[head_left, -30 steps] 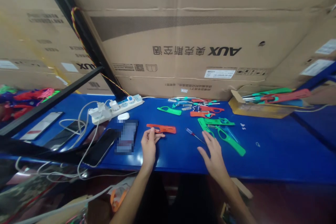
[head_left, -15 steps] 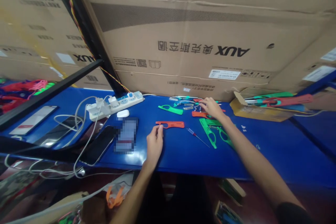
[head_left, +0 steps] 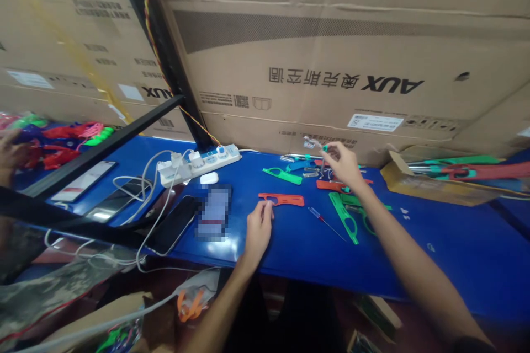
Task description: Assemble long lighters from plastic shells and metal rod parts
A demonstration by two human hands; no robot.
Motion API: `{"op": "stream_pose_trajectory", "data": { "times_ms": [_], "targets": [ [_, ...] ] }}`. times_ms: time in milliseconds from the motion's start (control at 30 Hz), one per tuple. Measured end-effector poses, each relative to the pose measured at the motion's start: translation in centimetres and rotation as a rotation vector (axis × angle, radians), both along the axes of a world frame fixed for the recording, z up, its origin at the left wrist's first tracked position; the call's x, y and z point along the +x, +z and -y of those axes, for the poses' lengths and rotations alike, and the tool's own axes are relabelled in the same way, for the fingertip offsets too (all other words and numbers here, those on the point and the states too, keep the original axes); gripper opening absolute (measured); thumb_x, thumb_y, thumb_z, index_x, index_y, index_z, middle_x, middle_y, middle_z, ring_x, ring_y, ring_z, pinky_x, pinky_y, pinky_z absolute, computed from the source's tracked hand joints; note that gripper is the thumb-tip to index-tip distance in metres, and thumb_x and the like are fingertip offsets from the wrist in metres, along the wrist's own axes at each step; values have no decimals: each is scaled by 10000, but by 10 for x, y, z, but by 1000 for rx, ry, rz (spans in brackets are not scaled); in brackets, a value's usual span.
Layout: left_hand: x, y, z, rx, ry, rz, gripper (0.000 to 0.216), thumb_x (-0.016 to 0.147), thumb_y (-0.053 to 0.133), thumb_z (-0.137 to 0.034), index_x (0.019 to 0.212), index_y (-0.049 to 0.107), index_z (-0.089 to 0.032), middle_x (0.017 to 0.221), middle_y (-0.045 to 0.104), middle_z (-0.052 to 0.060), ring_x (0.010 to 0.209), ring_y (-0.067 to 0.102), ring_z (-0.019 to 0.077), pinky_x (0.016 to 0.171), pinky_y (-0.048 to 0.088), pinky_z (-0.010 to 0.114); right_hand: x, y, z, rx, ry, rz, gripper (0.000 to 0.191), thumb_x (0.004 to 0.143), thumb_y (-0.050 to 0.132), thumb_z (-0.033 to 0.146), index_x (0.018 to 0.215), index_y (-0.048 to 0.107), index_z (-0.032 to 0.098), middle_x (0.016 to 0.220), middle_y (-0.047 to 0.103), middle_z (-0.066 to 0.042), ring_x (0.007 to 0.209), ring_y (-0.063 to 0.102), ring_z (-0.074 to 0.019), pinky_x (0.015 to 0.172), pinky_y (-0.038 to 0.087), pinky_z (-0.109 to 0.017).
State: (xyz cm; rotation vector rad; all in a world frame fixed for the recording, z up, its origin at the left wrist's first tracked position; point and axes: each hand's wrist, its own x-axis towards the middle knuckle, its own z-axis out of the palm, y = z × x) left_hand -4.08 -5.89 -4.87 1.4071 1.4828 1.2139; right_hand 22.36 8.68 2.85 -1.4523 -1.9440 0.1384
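An orange lighter handle shell lies flat on the blue table in front of me. My left hand is closed at its lower left edge, thumb and forefinger pinching there. My right hand is raised over the parts pile, its fingers pinching a small part with a teal end and thin whitish wires. Below that hand lie metal lighter tubes and another orange shell. Green shells lie to the left and to the right. A screwdriver with a clear handle rests near the green shell.
An open carton of lighters stands at the right. To the left are a power strip with white cables, a white earbud case and several phones. A black shelf post rises there. Another person's hand shows at far left.
My right hand has lifted from the pile with the small wired part. My left hand stays at the orange shell. The view has shifted left, and another person's hand now shows.
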Motion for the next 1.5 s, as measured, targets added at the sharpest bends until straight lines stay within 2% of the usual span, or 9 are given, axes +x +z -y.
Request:
{"op": "stream_pose_trajectory", "data": {
  "times_ms": [200, 300, 367, 600, 767, 867, 1033, 1300, 1500],
  "targets": [
    [4, 2, 4, 103, 2, 35, 326, 1044, 436, -455, 1059, 627, -192, 980, 681, 56, 896, 658, 177, 846, 498, 287, -39, 14, 57, -45, 192, -756, 381, 907, 658, 502, 1176, 531, 264, 1008, 728, -38, 796, 705, -192, 716, 565, -346],
    [6, 3, 9, 268, 78, 116, 368, 1045, 463, -412, 1354, 500, -217, 1407, 542, 128, 1244, 570, 216, 1041, 463, 351, -64, 9, 90, -190, 246, -926, 372, 889, 694, 486, 1164, 612, 250, 1033, 742, -52, 793, 710, -192, 708, 568, -349],
    [6, 2, 13, 292, 49, 196, 445, 1051, 452, -408, 1458, 399, -238, 1509, 456, 139, 1287, 550, 223, 1043, 476, 362, -77, 2, 111, -303, 281, -978, 367, 868, 724, 479, 1135, 649, 239, 1025, 756, -61, 795, 716, -199, 732, 576, -362],
    [0, 5, 30, 213, -35, 42, 243, 1028, 518, -377, 1032, 697, -212, 895, 714, 34, 886, 659, 196, 942, 468, 345, -100, -19, 160, -353, 92, -1158, 299, 842, 777, 417, 1066, 717, 227, 1061, 776, -72, 971, 716, -223, 851, 560, -356],
    [-5, 11, 43, 206, -114, -12, 179, 1005, 570, -345, 1017, 693, -216, 919, 740, 34, 941, 664, 207, 952, 452, 346, -123, -35, 176, -470, 106, -1197, 316, 766, 829, 421, 995, 774, 211, 1149, 759, -79, 1086, 692, -272, 970, 537, -412],
    [-11, 12, 44, 152, -232, 27, 256, 1014, 551, -327, 1240, 585, -213, 1066, 733, 62, 1013, 677, 203, 954, 484, 340, -137, -46, 183, -516, 120, -1225, 344, 789, 806, 435, 1055, 782, 218, 1188, 744, -79, 1110, 686, -284, 975, 543, -429],
    [-19, 14, 44, 182, -324, -71, 368, 1050, 444, -281, 1415, 472, -235, 1279, 657, 92, 1182, 634, 198, 1046, 464, 346, -137, -56, 183, -449, 220, -1056, 316, 917, 670, 477, 1087, 792, 241, 1336, 673, -87, 1268, 609, -283, 1095, 472, -442],
    [-40, 24, 31, 204, 44, -220, 288, 1036, 480, -402, 1210, 589, -200, 1068, 649, 69, 951, 626, 199, 894, 488, 330, -110, -76, 150, -342, 186, -87, 602, 933, 649, 472, 1429, 586, 137, 1604, 384, -183, 1510, 319, -338, 1236, 208, -583],
    [-45, 21, 27, 75, 89, -220, 352, 1006, 490, -519, 947, 624, -199, 815, 648, 15, 763, 613, 191, 778, 458, 311, -89, -69, 143, -173, 28, -6, 363, 1006, 527, 420, 1197, 718, 177, 1274, 709, -165, 1230, 631, -345, 1158, 314, -625]
  ]
}}
